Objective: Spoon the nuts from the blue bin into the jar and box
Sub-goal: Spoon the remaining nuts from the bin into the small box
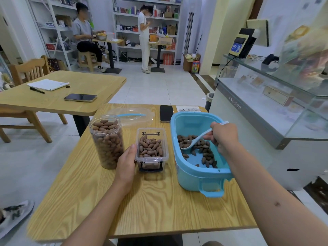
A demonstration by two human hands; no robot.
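Head view: a phone (166, 113) and clear lid (132, 116) lie behind the jar (107, 141) and box (151, 149). Your left hand (126, 161) rests flat against the box; your right hand (224, 134) grips the spoon (194, 140) among nuts (204, 150) in the bin (195, 174).
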